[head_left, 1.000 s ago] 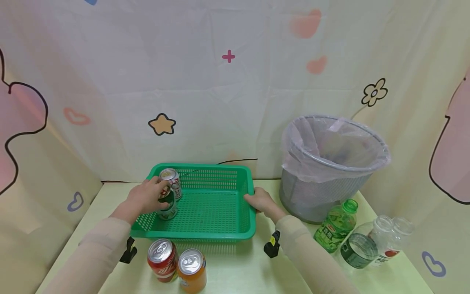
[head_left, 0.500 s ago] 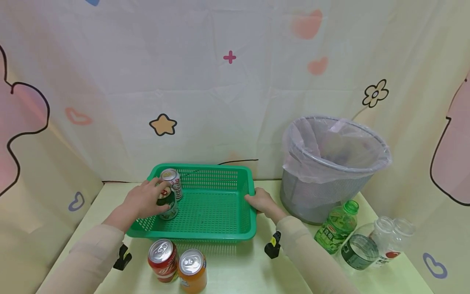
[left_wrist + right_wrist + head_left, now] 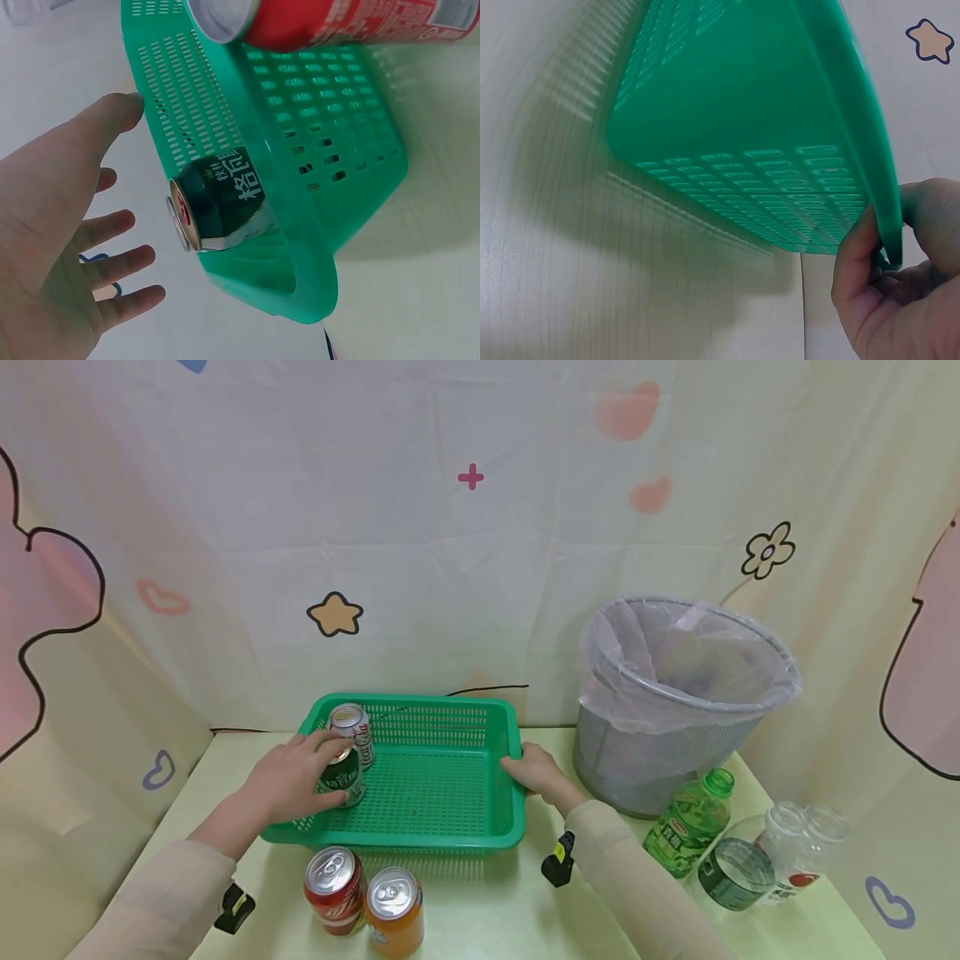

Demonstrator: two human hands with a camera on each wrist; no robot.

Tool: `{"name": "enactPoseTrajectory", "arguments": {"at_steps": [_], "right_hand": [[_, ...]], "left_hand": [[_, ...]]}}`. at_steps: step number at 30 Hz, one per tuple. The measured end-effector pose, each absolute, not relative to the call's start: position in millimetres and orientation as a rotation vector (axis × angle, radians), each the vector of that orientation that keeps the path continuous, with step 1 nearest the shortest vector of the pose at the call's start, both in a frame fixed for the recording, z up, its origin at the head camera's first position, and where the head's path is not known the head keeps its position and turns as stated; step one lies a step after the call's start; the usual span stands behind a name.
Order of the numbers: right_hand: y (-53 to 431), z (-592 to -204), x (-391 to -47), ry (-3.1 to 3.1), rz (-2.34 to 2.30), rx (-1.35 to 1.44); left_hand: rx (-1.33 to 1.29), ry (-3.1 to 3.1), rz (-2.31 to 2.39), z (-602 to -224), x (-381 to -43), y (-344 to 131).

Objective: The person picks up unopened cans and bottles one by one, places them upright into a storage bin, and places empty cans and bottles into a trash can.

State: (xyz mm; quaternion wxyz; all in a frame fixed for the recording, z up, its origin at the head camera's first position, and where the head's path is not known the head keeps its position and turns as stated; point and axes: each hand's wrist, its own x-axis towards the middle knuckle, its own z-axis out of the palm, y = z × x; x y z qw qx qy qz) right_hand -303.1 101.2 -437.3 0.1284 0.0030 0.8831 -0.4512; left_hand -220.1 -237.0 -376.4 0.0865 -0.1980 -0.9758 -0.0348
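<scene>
A green plastic basket [image 3: 435,842] stands on the table. In its left end are a dark green drink can [image 3: 342,774] and, behind that, a silver-white Coca-Cola can [image 3: 352,723], both upright. My left hand [image 3: 296,777] is over the basket's left rim beside the green can; the left wrist view shows its fingers spread and apart from the can [image 3: 221,199]. With thumb and curled fingers my right hand [image 3: 542,772] grips the basket's right rim, also plain in the right wrist view, where the hand [image 3: 907,277] pinches the edge.
A red can [image 3: 334,893] and an orange can [image 3: 394,914] stand before the basket. At right are a mesh bin [image 3: 645,764] with a plastic liner, a green-tinted bottle [image 3: 686,827] and clear bottles [image 3: 735,870]. A patterned curtain [image 3: 435,568] hangs behind.
My left hand has let go of the green can and drawn back left and toward me, its fingers opening. My right hand keeps its grip on the rim.
</scene>
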Motion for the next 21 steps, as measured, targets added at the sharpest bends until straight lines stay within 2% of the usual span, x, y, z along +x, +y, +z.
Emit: {"name": "enactPoseTrajectory", "arguments": {"at_steps": [21], "right_hand": [[101,-438,-304,2.537,-1.351,0.003]], "left_hand": [[-0.678,-2.790,-0.121,-379,-179,-233]]}}
